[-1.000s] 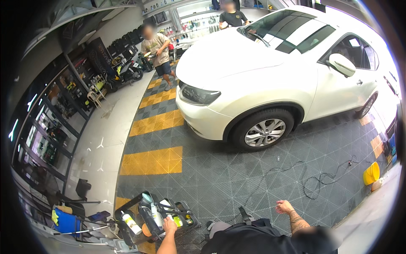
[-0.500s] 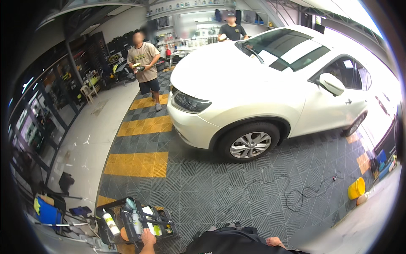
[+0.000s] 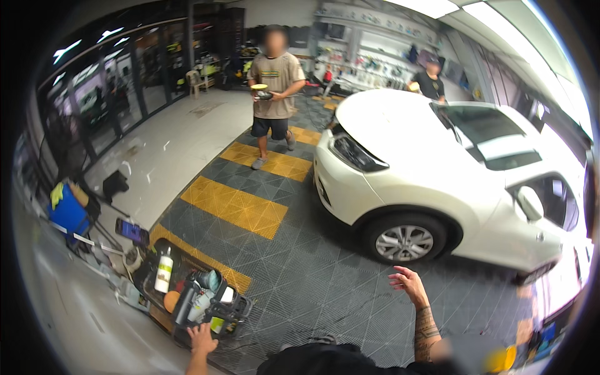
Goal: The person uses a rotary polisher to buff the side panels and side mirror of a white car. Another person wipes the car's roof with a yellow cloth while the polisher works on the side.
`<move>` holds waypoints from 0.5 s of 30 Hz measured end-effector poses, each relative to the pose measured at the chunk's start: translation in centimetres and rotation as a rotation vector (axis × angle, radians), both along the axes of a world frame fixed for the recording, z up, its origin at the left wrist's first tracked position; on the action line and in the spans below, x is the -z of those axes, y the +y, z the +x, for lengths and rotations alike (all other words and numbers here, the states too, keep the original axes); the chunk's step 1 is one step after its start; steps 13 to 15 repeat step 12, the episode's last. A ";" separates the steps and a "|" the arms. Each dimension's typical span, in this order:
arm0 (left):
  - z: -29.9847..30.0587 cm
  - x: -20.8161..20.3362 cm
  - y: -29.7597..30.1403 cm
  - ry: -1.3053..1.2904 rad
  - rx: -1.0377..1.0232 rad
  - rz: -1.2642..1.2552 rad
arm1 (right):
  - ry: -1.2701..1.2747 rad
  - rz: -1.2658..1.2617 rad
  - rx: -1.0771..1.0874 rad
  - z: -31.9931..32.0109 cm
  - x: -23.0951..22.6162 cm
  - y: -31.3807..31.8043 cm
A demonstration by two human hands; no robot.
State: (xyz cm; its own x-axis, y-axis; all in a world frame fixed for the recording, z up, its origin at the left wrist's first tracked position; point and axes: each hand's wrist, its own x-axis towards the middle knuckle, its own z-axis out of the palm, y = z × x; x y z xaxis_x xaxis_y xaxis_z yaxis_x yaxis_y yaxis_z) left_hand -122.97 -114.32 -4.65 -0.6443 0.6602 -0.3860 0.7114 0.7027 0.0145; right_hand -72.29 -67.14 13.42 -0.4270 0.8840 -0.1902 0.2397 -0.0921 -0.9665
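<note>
My left hand (image 3: 202, 339) is open, fingers spread, at the near edge of a black caddy (image 3: 181, 331); whether it touches the caddy I cannot tell. In the caddy are a white bottle (image 3: 164, 273), an orange round pad (image 3: 172, 302) and a teal item (image 3: 207, 280). My right hand (image 3: 409, 286) is raised in front of me, holding nothing, fingers apart. Beyond it stands a white car (image 3: 387, 181), its front wheel (image 3: 404, 244) nearest the hand.
A person in a tan shirt (image 3: 276, 81) carries what looks like a polisher with a yellow pad (image 3: 259, 87). Another person (image 3: 429, 84) is behind the car. Left of the caddy are a phone (image 3: 132, 231) and a blue bin (image 3: 69, 212). A yellow bucket (image 3: 505, 358) sits lower right.
The view has turned left. My right hand has risen from the lower edge. The fingers of my left hand have spread at the caddy. The person in tan has come closer.
</note>
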 end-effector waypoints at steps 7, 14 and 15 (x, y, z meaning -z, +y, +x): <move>-2.5 0.4 -1.6 -0.233 0.039 0.204 | 0.050 0.585 -0.161 -10.0 -17.8 -2.6; -6.7 -14.0 0.5 -0.839 0.198 0.269 | 0.333 1.161 -0.285 -12.3 -31.3 -7.6; -6.7 -14.0 0.5 -0.839 0.198 0.269 | 0.333 1.161 -0.285 -12.3 -31.3 -7.6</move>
